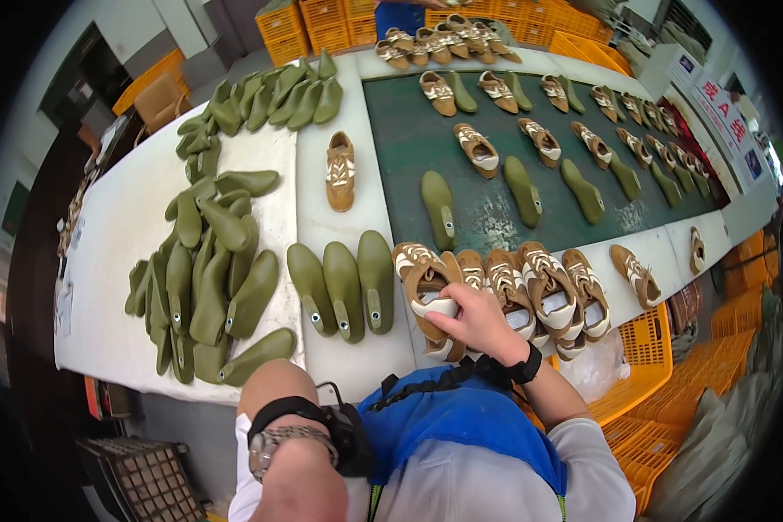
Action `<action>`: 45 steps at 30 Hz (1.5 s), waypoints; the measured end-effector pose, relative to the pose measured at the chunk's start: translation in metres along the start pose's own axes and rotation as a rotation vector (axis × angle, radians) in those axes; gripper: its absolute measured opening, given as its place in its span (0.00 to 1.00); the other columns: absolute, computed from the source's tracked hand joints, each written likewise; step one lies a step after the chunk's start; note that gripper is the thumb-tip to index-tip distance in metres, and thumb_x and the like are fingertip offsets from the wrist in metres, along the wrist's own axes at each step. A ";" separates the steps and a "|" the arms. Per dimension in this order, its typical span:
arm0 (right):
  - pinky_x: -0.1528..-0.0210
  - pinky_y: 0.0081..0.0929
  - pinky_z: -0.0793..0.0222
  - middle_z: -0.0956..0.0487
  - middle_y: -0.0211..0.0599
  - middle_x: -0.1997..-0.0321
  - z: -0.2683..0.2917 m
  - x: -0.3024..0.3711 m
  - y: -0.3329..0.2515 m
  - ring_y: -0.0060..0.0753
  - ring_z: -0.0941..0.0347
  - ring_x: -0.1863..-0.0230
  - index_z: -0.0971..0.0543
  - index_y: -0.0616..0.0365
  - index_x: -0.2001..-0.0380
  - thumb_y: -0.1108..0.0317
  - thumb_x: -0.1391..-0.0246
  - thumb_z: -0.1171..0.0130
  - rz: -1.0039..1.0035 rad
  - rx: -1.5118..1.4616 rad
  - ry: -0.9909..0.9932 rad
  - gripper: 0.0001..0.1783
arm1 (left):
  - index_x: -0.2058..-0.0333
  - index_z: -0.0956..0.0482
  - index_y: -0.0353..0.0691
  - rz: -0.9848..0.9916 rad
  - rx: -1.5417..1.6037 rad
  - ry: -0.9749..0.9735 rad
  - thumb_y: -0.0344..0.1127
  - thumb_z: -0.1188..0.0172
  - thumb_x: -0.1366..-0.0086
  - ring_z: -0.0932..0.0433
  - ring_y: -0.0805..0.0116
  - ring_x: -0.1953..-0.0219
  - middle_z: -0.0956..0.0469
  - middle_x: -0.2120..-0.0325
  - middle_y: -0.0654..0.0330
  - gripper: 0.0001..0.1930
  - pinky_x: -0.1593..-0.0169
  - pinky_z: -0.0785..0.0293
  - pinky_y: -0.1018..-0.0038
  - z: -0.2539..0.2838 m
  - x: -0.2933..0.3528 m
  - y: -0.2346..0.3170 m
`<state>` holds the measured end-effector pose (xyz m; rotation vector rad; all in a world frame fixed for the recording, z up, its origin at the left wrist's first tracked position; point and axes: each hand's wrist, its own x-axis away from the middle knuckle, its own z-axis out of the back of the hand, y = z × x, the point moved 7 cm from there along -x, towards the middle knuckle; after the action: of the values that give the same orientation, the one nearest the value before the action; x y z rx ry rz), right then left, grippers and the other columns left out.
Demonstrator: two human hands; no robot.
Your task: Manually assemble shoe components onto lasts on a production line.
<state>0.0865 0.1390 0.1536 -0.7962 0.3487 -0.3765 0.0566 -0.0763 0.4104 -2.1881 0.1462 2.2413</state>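
With thumb and fingers, my right hand (480, 324) pinches the heel collar of a tan sneaker (426, 287) with white laces and stripes. That sneaker tilts at the table's near edge, left of a row of similar sneakers (548, 283) packed side by side. My left arm is bent back toward me; my left hand (303, 487) shows only in part at the lower edge, with its fingers hidden. Three green shoe lasts (342, 287) lie left of the held sneaker. Farther back, a single tan sneaker (341, 172) rests on the white strip.
A large heap of green lasts (209, 270) covers part of the white cloth on the left. Sneakers and lasts stand in rows on the green conveyor belt (418, 117). Orange crates (652, 352) are at the right. Across the table, another person (400, 19) stands near more sneakers.
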 end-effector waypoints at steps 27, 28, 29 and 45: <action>0.68 0.37 0.29 0.23 0.42 0.71 -0.007 0.018 -0.004 0.46 0.25 0.69 0.24 0.59 0.68 0.54 0.54 0.36 -0.014 -0.020 0.024 0.20 | 0.49 0.25 0.64 0.227 0.088 0.063 0.36 0.40 0.41 0.37 0.77 0.43 0.31 0.52 0.76 0.20 0.44 0.39 0.57 -0.004 0.017 -0.022; 0.68 0.37 0.29 0.23 0.42 0.71 -0.008 0.017 -0.004 0.46 0.25 0.69 0.24 0.59 0.68 0.54 0.54 0.36 -0.010 -0.024 0.019 0.20 | 0.48 0.26 0.64 0.168 0.011 0.081 0.35 0.40 0.41 0.37 0.77 0.44 0.30 0.53 0.76 0.21 0.44 0.39 0.58 0.000 0.019 -0.020; 0.68 0.37 0.30 0.23 0.42 0.71 -0.009 0.016 -0.004 0.46 0.24 0.70 0.24 0.59 0.68 0.54 0.54 0.36 -0.001 -0.020 0.009 0.20 | 0.47 0.27 0.64 0.111 -0.067 0.098 0.35 0.40 0.41 0.36 0.77 0.44 0.29 0.54 0.76 0.23 0.44 0.39 0.58 0.004 0.019 -0.019; 0.67 0.38 0.29 0.22 0.43 0.70 -0.014 0.004 -0.015 0.47 0.24 0.68 0.24 0.58 0.67 0.53 0.54 0.37 0.102 0.055 -0.051 0.19 | 0.51 0.27 0.50 0.094 -0.152 0.003 0.38 0.38 0.43 0.31 0.73 0.50 0.27 0.57 0.70 0.20 0.48 0.33 0.64 0.020 0.030 -0.017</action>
<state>0.0808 0.1191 0.1556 -0.7296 0.3282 -0.2686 0.0375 -0.0601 0.3798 -2.3052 0.0822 2.3730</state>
